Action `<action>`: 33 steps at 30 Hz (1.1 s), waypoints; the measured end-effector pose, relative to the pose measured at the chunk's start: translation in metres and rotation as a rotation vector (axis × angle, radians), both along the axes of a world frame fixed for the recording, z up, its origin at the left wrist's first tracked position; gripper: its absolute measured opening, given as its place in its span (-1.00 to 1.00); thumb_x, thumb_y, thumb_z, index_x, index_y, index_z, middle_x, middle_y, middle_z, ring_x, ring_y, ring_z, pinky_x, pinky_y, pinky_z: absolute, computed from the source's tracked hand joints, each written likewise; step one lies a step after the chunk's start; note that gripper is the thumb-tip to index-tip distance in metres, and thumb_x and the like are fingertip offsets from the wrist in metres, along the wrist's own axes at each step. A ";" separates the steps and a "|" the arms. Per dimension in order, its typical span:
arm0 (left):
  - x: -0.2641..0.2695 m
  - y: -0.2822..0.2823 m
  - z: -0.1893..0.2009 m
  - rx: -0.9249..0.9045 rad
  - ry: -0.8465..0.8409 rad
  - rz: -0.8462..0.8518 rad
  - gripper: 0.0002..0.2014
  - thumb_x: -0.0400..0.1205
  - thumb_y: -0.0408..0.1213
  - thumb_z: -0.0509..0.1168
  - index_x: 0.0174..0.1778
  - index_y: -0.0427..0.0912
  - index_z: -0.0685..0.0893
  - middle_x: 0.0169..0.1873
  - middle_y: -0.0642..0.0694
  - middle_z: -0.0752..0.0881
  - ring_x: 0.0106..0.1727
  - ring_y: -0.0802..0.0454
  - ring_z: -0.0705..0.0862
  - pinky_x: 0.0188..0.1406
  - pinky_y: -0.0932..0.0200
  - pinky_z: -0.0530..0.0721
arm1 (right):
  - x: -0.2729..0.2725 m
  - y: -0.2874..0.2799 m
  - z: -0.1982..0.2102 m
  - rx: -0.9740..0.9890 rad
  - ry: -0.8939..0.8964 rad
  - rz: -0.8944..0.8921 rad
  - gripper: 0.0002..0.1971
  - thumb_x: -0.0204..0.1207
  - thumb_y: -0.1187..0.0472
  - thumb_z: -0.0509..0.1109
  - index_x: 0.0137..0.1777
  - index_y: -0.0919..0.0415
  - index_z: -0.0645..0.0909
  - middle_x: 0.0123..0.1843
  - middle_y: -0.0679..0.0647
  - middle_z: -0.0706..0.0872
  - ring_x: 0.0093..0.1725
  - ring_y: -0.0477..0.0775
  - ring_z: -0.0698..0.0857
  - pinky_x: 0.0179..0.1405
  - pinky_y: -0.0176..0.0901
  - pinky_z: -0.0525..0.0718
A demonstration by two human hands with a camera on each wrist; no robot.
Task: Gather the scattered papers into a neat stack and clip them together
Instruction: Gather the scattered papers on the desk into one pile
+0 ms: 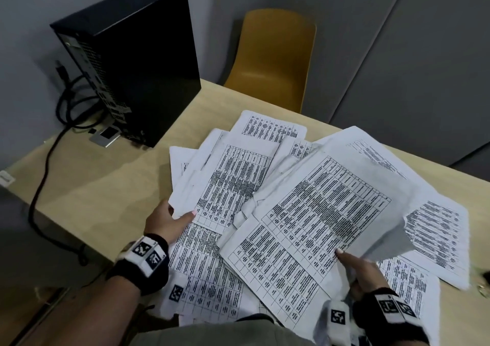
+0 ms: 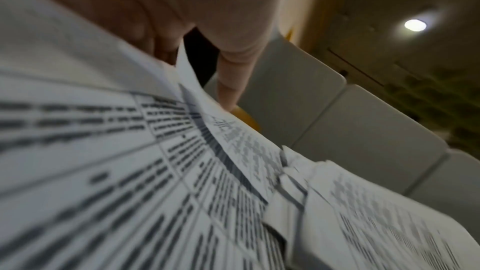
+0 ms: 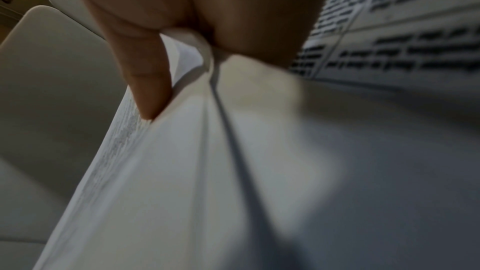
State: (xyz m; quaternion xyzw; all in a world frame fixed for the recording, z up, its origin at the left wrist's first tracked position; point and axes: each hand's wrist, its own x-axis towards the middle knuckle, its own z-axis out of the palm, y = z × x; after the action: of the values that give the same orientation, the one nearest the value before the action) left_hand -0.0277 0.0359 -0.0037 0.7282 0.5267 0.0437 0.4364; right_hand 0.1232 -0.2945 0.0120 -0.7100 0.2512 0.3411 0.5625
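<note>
Several printed sheets with tables lie fanned and overlapping on the light wooden table. My left hand pinches the near edge of a lifted bunch of papers, thumb on top; in the left wrist view the papers run out under my thumb. My right hand grips another raised bunch at its right edge. In the right wrist view a finger presses into the bent sheets. More sheets lie flat at the right. No clip is clearly in view.
A black computer tower stands at the table's back left, with cables trailing off the left edge. A mustard-yellow chair sits behind the table against grey wall panels. A small dark object lies at the far right edge.
</note>
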 end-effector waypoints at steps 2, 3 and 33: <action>-0.002 -0.012 0.002 0.133 -0.015 -0.035 -0.56 0.45 -0.12 0.48 0.20 -0.19 0.61 0.06 -0.15 0.69 0.09 -0.18 0.67 0.06 0.08 0.61 | 0.000 0.000 0.002 -0.001 0.004 0.001 -0.48 0.45 0.14 0.46 -0.56 0.18 0.21 -0.84 -0.01 0.18 -0.88 -0.10 0.12 -0.78 -0.51 0.19; -0.003 -0.018 0.002 0.094 -0.053 -0.048 -0.60 0.46 -0.12 0.47 0.17 -0.16 0.63 0.04 -0.13 0.71 0.07 -0.15 0.68 0.07 0.09 0.61 | 0.002 -0.001 0.000 0.008 0.004 0.002 -0.50 0.46 0.15 0.45 -0.55 0.19 0.22 -0.85 -0.01 0.18 -0.89 -0.09 0.12 -0.78 -0.52 0.19; 0.013 0.010 0.095 0.120 -0.387 0.116 -0.69 0.62 -0.23 0.31 0.21 -0.34 0.66 0.00 -0.11 0.67 0.09 -0.05 0.59 0.12 0.21 0.39 | 0.009 -0.004 -0.018 0.031 -0.002 -0.047 -0.63 0.27 0.22 0.58 -0.36 0.31 0.38 -0.79 0.16 0.49 -0.80 0.11 0.50 -0.69 -0.23 0.53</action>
State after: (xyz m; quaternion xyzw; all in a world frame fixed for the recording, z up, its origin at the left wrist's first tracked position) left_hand -0.0147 0.0463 0.0916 0.6993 0.4707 0.2392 0.4820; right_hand 0.1323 -0.2981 -0.0060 -0.6955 0.2620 0.3309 0.5814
